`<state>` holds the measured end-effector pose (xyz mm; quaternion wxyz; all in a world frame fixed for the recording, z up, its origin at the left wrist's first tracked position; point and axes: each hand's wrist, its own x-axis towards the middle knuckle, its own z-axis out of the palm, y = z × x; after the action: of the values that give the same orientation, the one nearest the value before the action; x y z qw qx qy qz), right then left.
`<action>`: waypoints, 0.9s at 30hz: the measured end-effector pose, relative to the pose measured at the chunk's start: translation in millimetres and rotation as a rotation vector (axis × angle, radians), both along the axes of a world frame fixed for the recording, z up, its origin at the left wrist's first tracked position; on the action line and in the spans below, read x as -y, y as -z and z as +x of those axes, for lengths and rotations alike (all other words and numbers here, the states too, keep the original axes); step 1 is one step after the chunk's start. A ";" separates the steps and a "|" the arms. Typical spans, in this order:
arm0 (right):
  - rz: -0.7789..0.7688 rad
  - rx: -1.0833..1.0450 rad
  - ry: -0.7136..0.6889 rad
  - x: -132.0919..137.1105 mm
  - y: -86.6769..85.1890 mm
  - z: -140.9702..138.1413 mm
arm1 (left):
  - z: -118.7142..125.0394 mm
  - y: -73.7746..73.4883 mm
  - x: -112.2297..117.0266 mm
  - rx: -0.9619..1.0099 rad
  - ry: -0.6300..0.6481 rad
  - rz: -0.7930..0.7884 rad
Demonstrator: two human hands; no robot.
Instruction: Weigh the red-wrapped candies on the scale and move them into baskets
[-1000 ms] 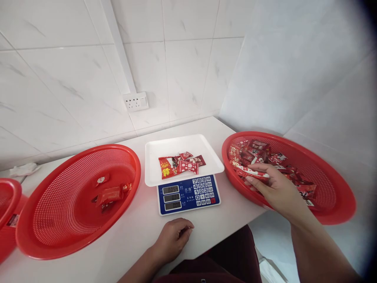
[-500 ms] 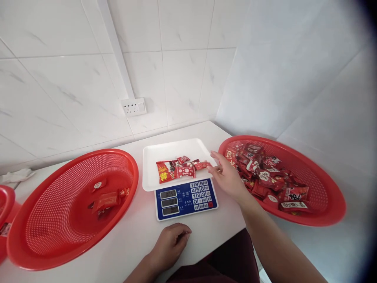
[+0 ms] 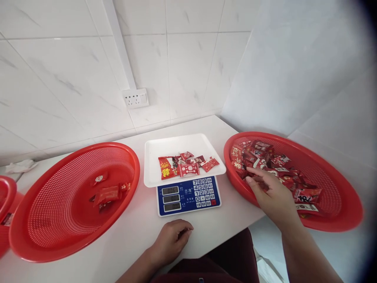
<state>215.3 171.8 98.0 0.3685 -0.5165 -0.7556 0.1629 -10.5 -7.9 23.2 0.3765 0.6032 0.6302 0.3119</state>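
My right hand (image 3: 272, 192) is over the near left side of the right red basket (image 3: 347, 214), thumb and fingers apart above the red-wrapped candies (image 3: 279, 161). I see nothing held in it. My left hand (image 3: 173, 240) rests on the table in front of the scale (image 3: 188, 196), fingers loosely curled, with nothing showing in them. On the scale's white tray (image 3: 156, 147) lies a small group of red candy packets (image 3: 188, 169), one of them with yellow print. The blue panel carries number keys and three displays.
At the left stands another red mesh basket (image 3: 44, 212) with a few red packets (image 3: 107, 193) inside. Part of a further red container (image 3: 7, 196) shows at the left edge. Behind the white table (image 3: 123, 236) is a tiled wall with a socket (image 3: 135, 98).
My right hand has moved right from the scale tray to the right basket. The red packet it was touching now lies at the right of the group on the tray. My left hand has stayed put.
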 end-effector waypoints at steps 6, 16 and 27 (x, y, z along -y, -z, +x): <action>0.037 0.078 -0.052 -1.8 0.6 -6.3 | -0.3 3.5 0.3 -0.002 -0.004 0.013; 0.263 0.002 -0.199 23.3 9.6 -9.4 | 0.5 2.5 -0.9 0.005 -0.011 -0.011; -0.318 0.197 -0.929 94.8 77.4 -65.7 | -39.7 -13.8 18.5 0.054 -0.299 -0.022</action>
<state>149.7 77.0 20.6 0.1007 -0.1883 -0.9028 0.3734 -50.2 -26.5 37.1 0.3492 0.4898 0.7060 0.3738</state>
